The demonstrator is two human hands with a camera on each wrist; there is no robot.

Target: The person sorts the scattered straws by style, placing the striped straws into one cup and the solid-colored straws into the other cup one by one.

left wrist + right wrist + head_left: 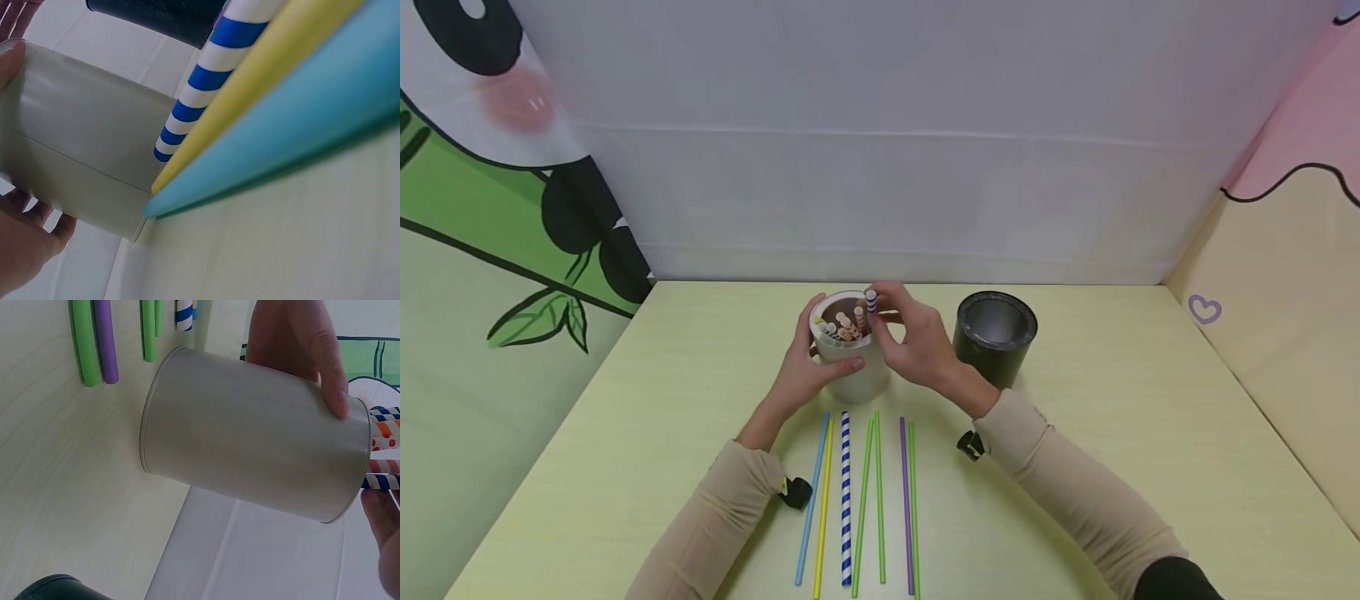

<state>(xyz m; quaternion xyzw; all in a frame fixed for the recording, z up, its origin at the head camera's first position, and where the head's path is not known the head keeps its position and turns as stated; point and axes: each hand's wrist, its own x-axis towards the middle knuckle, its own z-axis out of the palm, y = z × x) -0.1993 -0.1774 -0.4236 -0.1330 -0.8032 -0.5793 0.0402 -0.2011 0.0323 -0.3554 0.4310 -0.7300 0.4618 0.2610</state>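
Note:
My left hand (799, 368) grips a white cylindrical cup (859, 385), its thumb lying along the near side below the rim. Several paper straws (842, 327) stand inside with their ends bunched near the mouth. At the cup's right edge, my right hand (919, 340) pinches a blue-and-white striped straw (871, 302) between thumb and fingers. In the right wrist view the striped straw (381, 482) pokes out of the cup beside orange-striped and red-dotted ones. How deep its lower end sits is hidden by the cup wall.
In front of the cup lie a light blue straw (811, 500), a yellow straw (824, 508), a blue-and-white striped straw (846, 500), a purple straw (906, 500) and several green straws (880, 500). A dark cup (992, 360) stands right of the white one. A wall (887, 208) rises behind the table.

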